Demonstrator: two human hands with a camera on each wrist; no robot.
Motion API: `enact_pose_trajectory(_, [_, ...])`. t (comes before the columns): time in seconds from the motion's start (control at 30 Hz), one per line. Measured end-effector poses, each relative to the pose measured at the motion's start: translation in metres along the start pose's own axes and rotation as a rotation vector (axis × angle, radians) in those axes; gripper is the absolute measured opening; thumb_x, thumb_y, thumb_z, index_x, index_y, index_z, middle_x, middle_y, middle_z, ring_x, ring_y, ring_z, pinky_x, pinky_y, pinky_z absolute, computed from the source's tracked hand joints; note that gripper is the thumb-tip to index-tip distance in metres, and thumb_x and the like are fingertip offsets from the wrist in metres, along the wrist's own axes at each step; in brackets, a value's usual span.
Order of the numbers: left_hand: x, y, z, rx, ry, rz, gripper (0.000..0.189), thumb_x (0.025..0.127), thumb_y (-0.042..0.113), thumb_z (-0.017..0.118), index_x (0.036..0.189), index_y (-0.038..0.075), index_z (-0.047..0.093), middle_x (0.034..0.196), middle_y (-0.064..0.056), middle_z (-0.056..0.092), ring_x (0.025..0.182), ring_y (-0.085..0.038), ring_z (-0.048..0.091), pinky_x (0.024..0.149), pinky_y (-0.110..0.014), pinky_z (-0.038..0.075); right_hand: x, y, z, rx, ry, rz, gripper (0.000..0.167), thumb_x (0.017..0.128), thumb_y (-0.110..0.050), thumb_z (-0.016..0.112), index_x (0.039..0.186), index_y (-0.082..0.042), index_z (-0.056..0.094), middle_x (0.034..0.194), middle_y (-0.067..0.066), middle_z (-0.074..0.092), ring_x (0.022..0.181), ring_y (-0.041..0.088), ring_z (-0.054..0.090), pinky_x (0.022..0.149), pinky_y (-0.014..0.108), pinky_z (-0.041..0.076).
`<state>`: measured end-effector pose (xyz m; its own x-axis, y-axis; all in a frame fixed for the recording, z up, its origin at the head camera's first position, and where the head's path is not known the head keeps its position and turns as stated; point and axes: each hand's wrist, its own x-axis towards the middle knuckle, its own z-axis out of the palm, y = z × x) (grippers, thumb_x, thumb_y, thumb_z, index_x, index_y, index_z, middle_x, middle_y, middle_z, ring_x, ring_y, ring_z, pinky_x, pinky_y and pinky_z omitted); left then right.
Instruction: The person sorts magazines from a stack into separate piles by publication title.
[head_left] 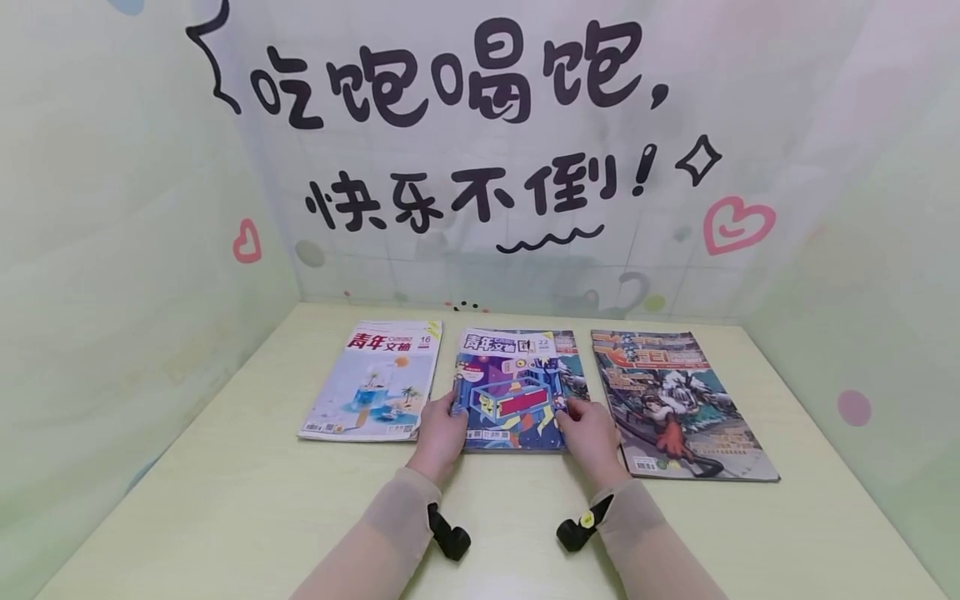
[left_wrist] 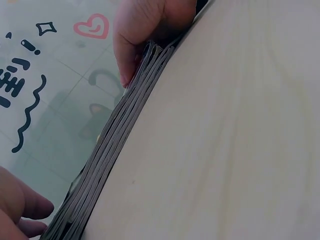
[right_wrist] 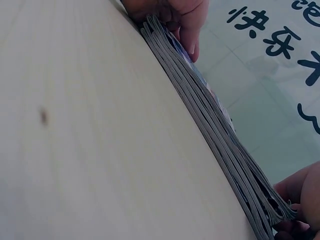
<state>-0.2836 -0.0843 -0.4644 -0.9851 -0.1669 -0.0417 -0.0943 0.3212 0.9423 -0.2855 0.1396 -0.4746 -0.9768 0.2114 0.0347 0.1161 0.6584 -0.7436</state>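
Between my two hands a stack of magazines point(head_left: 517, 392) sits in the middle of the table, its top cover purple and blue with a red box drawing. My left hand point(head_left: 442, 429) grips the stack's left side near the front corner, and my right hand point(head_left: 591, 433) grips the right side, thumb over the cover. Several layered spines or page edges point(left_wrist: 120, 130) show along the stack's front in the left wrist view. In the right wrist view, fingers point(right_wrist: 292, 227) of the right hand curl at the stack's lower corner. Another cover's edge peeks out at the stack's right.
To the left lies a magazine pile point(head_left: 375, 387) with a pale beach-scene cover. A larger pile of magazines point(head_left: 675, 408) with a dark illustrated cover lies close by my right hand. Behind the pale wooden table point(head_left: 247, 500) hangs a printed wall cloth point(head_left: 450, 267) with black lettering.
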Motion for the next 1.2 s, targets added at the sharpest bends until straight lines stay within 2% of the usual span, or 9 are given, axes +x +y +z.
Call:
enact_pose_trajectory(0.2, [-0.0009,-0.002,0.0007,-0.008,0.012,0.017,0.05,0.093,0.004,0.049,0.142,-0.007,0.04,0.142,-0.028,0.036,0.132,-0.04,0.034,0.111,-0.049,0.029,-0.0017,-0.0017,-0.0008,0.0,-0.001,0.005,0.043,0.093,-0.029,0.06,0.129,-0.007,0.061,0.12,0.015,0.058,0.115,0.032,0.049,0.097,0.058,0.024])
enact_pose_trajectory(0.5, [-0.0021,-0.0015,-0.0002,-0.005,0.021,0.009,0.05,0.094,0.005,0.049,0.141,-0.007,0.04,0.141,-0.028,0.037,0.131,-0.039,0.036,0.11,-0.048,0.03,-0.0022,-0.003,0.0002,0.0,-0.011,0.005,0.043,0.093,-0.029,0.059,0.131,-0.008,0.06,0.122,0.015,0.057,0.116,0.033,0.048,0.097,0.059,0.023])
enact_pose_trajectory(0.97, [-0.0028,-0.0011,-0.0001,0.011,0.014,-0.003,0.049,0.095,0.005,0.047,0.143,-0.005,0.039,0.144,-0.025,0.035,0.134,-0.04,0.031,0.112,-0.05,0.027,-0.005,-0.0041,-0.0011,-0.01,-0.012,-0.013,0.045,0.094,-0.03,0.058,0.133,-0.008,0.058,0.124,0.015,0.056,0.118,0.035,0.046,0.097,0.059,0.022])
enact_pose_trajectory(1.2, [-0.0029,0.001,0.0008,0.122,0.027,0.023,0.05,0.095,0.008,0.047,0.144,0.002,0.041,0.146,-0.019,0.037,0.136,-0.04,0.024,0.113,-0.054,0.018,-0.0062,-0.0047,-0.0019,0.009,0.012,-0.03,0.043,0.093,-0.029,0.059,0.131,-0.009,0.06,0.121,0.013,0.058,0.115,0.034,0.047,0.094,0.057,0.025])
